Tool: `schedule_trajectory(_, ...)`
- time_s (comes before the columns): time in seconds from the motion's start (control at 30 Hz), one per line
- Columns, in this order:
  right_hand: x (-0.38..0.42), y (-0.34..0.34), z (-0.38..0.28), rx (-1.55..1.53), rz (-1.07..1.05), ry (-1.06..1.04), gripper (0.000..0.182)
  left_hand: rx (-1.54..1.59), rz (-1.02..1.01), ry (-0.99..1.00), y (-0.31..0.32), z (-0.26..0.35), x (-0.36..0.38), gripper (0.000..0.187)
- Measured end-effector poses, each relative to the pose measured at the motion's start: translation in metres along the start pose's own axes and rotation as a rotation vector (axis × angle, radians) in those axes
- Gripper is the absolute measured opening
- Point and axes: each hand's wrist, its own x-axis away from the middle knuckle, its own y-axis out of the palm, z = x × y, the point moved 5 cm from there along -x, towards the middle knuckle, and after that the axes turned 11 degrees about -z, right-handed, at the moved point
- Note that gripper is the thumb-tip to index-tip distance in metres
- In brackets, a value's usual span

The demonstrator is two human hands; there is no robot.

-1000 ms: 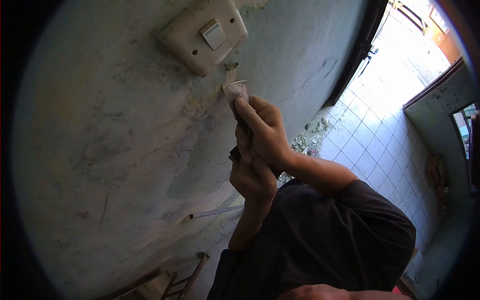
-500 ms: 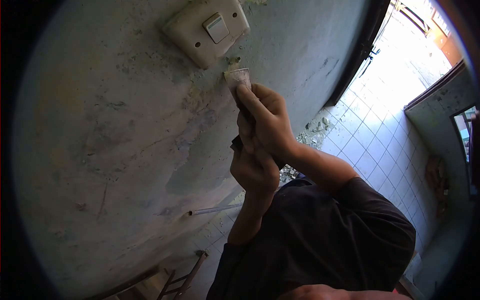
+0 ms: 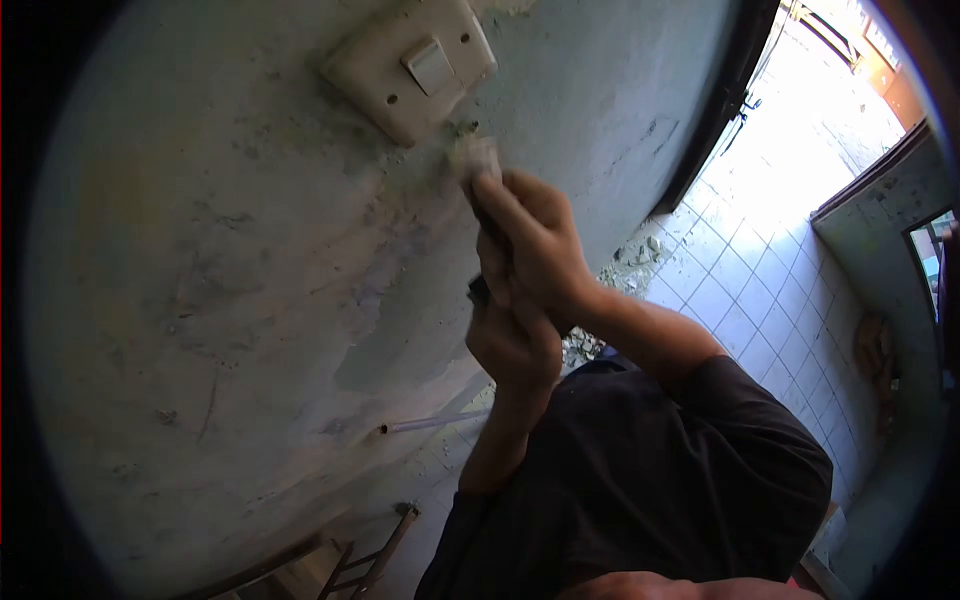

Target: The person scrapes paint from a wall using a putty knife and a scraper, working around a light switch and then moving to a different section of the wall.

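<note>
My right hand [image 3: 540, 235] is closed around a scraper [image 3: 478, 157], thumb pressed along its pale flat blade. The blade is smeared by motion and lies right at the wall [image 3: 270, 300], just below the light switch [image 3: 432, 66]. Below it, my left hand [image 3: 515, 345] is closed against the right hand's fingers, around the dark lower part of the tool [image 3: 479, 290]. Most of the handle is hidden by the fingers. Around the blade the wall surface is stained and patchy, with bare spots in the paint.
A pipe [image 3: 435, 424] sticks out from the wall lower down. Paint flakes [image 3: 640, 250] litter the tiled floor [image 3: 735, 325] along the wall's foot. A wooden ladder-like frame [image 3: 375, 560] stands at the bottom left. Beyond, a bright doorway [image 3: 800, 120] opens at the upper right.
The scraper blade, sharp before, is now blurred by motion near the same spot under the switch. Both hands keep their grip and have shifted only slightly.
</note>
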Motion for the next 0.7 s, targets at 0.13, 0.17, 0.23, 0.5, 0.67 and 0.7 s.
schedule_trajectory(0.13,0.008,-0.008,0.011,0.064,-0.004,-0.012,0.037,0.059,0.015,-0.023,0.0,0.004,0.003,0.037)
schedule_trajectory(0.17,0.009,-0.011,0.016,0.117,0.002,0.003,0.037,0.062,0.015,-0.009,0.006,0.0,0.011,0.044)
schedule_trajectory(0.23,0.005,-0.006,0.008,0.114,-0.001,-0.012,0.038,0.061,0.015,-0.005,0.005,-0.001,0.008,0.053)
schedule_trajectory(0.5,0.0,-0.013,0.0,0.142,0.016,-0.054,0.037,0.029,-0.049,-0.04,0.009,0.005,0.005,0.055)
schedule_trajectory(0.67,-0.003,-0.002,-0.017,0.04,0.037,-0.106,0.038,0.036,-0.023,-0.035,0.001,0.012,-0.012,0.042)
schedule_trajectory(0.7,-0.003,-0.004,-0.011,0.044,0.032,-0.119,0.038,0.019,-0.029,-0.044,0.003,0.008,-0.003,0.048)
